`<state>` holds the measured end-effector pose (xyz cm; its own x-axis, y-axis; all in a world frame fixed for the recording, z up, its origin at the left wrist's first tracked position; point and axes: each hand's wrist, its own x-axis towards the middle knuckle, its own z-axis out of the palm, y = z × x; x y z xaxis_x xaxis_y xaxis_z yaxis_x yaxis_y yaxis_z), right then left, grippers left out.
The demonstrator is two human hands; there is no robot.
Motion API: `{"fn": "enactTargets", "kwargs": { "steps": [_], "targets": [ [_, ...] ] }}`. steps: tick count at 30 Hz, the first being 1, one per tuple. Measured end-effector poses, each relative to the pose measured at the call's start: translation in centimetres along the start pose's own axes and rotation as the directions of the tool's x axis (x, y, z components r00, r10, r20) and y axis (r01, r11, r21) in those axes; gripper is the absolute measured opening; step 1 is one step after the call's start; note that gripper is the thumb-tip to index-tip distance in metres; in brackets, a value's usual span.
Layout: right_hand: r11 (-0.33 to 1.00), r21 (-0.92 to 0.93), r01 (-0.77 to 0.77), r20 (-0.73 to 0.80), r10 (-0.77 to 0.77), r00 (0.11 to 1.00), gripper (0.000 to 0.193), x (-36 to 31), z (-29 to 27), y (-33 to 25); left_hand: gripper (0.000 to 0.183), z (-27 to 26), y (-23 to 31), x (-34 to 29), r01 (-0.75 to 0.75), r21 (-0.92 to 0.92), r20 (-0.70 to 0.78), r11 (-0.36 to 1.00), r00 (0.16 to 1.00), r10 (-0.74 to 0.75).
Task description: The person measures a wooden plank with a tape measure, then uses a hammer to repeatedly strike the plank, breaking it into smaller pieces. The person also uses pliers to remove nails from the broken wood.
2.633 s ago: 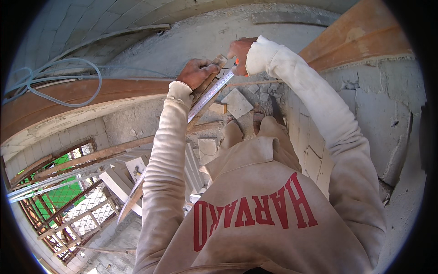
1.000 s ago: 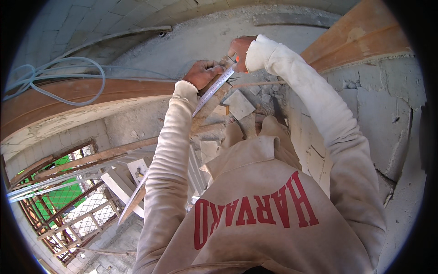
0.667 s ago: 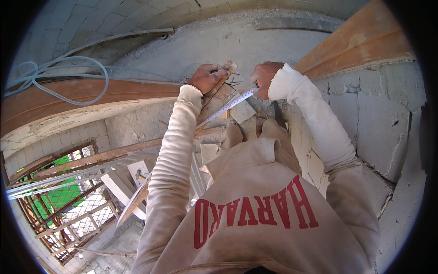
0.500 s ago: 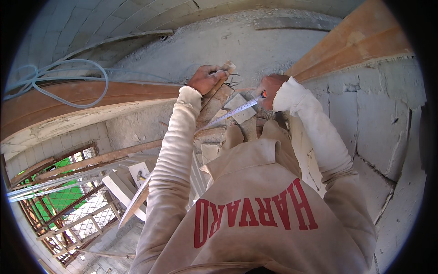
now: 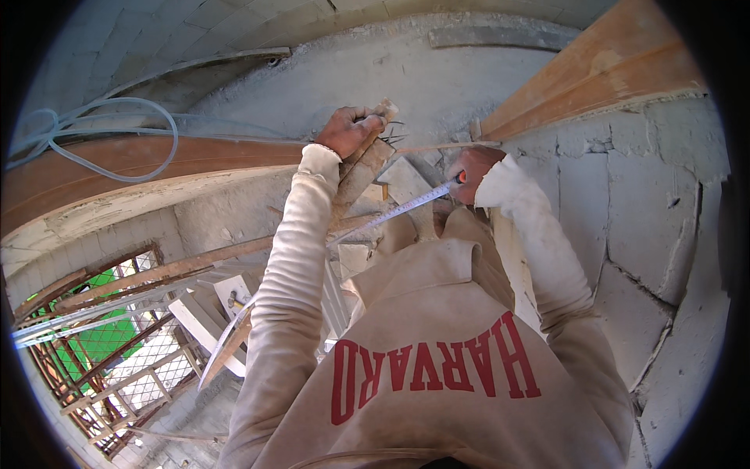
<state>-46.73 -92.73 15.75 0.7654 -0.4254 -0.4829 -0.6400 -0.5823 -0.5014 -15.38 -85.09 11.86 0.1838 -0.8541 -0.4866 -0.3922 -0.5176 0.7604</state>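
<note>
My left hand (image 5: 349,131) is closed around the upper part of a short, dusty wooden board (image 5: 361,173), which slants down toward my body. Thin dark nails or wires (image 5: 395,131) stick out beside its top end. In my right hand (image 5: 476,172) is a tape measure (image 5: 461,177), its case mostly covered by the fingers and an orange bit showing. The pale tape blade (image 5: 406,205) runs out from it, down and to the left, across the front of my legs. Its far end lies close to my left forearm, and what it touches there I cannot make out.
Long brown wooden frames (image 5: 226,156) lie left and upper right (image 5: 578,74). A clear hose (image 5: 168,148) coils over the left one. Block walls (image 5: 641,211) stand at right. Lower left are a metal grille (image 5: 117,336) and white boards (image 5: 203,320). Broken pieces litter the floor.
My right hand has shifted slightly down and right with the tape measure, uncovering a thin wooden strip behind it. My left hand, still on the board, has moved very slightly left.
</note>
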Motion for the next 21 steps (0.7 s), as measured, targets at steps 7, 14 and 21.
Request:
{"fn": "enactTargets", "kwargs": {
  "steps": [7, 14, 21],
  "targets": [
    [0.996, 0.062, -0.061, 0.179, 0.049, 0.983, 0.022, -1.0, -0.1, 0.0, 0.041, 0.0, 1.7, -0.7, -0.009, 0.08, -0.005, 0.997, 1.0, 0.009],
    [0.996, -0.024, -0.089, 0.321, 0.092, 0.943, 0.025, -1.1, -1.9, -0.8, 0.045, -0.2, 0.5, -1.1, -0.037, -0.009, -0.092, 0.999, 0.995, 0.036],
    [0.996, 0.06, -0.064, 0.376, 0.037, 0.926, 0.026, -0.3, -0.1, 1.2, 0.037, -4.9, -2.6, -11.4, -0.281, -0.311, -0.677, 0.908, 0.736, -0.004]
  ]
}}
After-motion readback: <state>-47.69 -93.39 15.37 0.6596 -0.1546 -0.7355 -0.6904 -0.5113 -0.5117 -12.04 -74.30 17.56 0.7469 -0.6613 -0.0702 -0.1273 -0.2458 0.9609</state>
